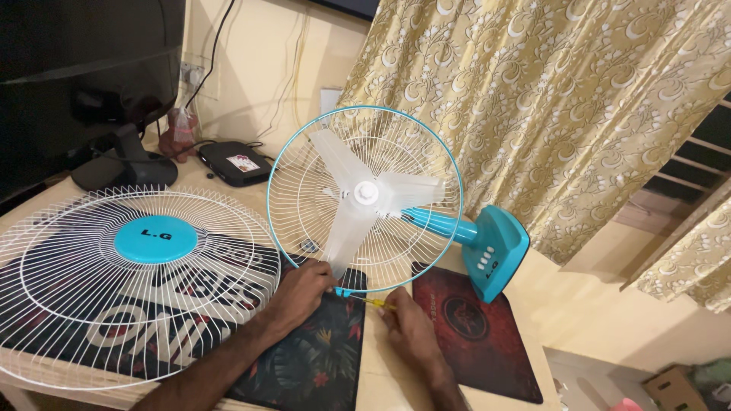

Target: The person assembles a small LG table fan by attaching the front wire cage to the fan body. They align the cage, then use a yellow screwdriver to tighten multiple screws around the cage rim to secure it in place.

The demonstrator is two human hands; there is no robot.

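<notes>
Small screwdriver (375,303) w/ yellow handle lay betw. the two hands, long axis running left-right, slightly tilted down toward the right hand (411,329). Its tip pointed at the teal clip at the bottom of the rear fan guard (365,199), just left of the right fingers. Right fingers were closed around the handle end; grip looked pinched, not wide. Left hand (304,291) sat on the other side of the clip, fingers curled shut on the lower guard rim & touching the tip of one blade. Left hand was nearer the guard; right nearer the tool.

Beyond the fingers, up & away: fan lying on its side on the table (567,304), 3 translucent blades (354,198), 1 white hub cap, teal stem & base (495,255) off to the right.

Left of the left hand: 1 detached front guard (133,281), flat, teal centre disc. Under the hands: 3 mats – dark lettered one, floral one (320,358), red one (468,335). Far back left: 1 monitor stand, 1 small black box (234,163). Curtain behind.
</notes>
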